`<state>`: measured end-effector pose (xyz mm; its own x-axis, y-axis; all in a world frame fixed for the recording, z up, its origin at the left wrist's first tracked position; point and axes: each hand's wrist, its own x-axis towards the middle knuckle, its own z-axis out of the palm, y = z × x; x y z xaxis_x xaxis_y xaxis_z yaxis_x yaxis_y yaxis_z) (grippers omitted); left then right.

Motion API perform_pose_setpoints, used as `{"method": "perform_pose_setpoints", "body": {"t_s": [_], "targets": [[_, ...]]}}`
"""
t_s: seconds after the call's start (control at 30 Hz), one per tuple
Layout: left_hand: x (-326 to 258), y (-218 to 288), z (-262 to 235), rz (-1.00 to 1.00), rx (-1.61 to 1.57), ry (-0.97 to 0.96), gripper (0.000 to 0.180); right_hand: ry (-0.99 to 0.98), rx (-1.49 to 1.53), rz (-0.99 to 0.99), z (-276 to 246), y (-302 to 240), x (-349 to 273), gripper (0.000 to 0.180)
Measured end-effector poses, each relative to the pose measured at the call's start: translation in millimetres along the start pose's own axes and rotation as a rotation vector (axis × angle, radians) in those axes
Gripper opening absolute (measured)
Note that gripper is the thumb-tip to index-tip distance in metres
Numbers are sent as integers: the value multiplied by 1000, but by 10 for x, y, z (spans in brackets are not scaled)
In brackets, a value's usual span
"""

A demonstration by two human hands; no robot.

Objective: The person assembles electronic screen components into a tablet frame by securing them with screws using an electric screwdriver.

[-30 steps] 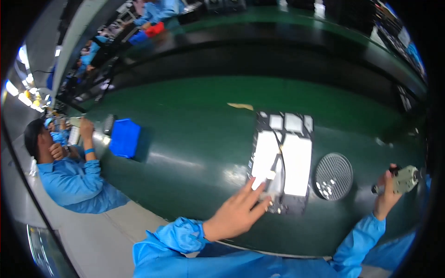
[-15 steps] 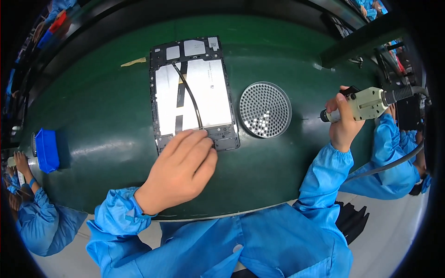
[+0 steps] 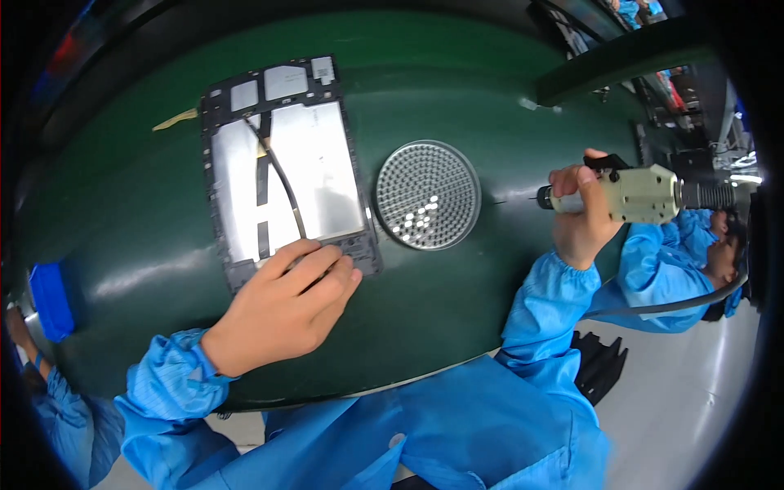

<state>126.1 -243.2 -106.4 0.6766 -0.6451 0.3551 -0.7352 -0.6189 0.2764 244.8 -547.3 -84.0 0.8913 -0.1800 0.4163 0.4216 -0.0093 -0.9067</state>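
Observation:
A tablet body (image 3: 331, 196) with its back cover off lies on the green bench, silver inside with a black frame. A black ribbon cable (image 3: 282, 175) runs across it. My left hand (image 3: 278, 306) rests over the tablet's near end, fingers bent and close together. Its thumb and whatever lies beneath the fingertips are hidden. My right hand (image 3: 586, 214) is closed round a pale green electric screwdriver (image 3: 645, 194), held to the right with its black nose pointing left. Between the two hands sits a round clear dish (image 3: 429, 196) with a grid of small holes, some holding shiny bits.
A yellowish strip (image 3: 175, 120) lies beyond the tablet on the left. A blue bin (image 3: 51, 302) stands at the bench's left end. The screwdriver's grey cable (image 3: 678, 305) loops down at right. A green metal beam (image 3: 621, 61) rises far right. Co-workers in blue sit on both sides.
The whole view has shifted, so the bench things appear farther left and slightly turned. My left hand stays at the tablet's near end, and my right hand still grips the screwdriver.

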Motion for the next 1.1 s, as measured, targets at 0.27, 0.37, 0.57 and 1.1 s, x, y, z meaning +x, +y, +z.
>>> {"method": "perform_pose_setpoints", "body": {"t_s": [0.27,0.37,0.57,1.1], "targets": [[90,-141,71,-19,-47,-14,23,-296,276,4,417,-176,-235,39],[71,-151,33,-87,-82,-56,27,-351,280,7,601,-149,-302,38],[16,-186,65,-130,-89,-120,30,-400,268,31,769,-38,-307,36],[0,-151,133,-137,5,-87,26,-435,282,72,811,70,-334,35]]}}
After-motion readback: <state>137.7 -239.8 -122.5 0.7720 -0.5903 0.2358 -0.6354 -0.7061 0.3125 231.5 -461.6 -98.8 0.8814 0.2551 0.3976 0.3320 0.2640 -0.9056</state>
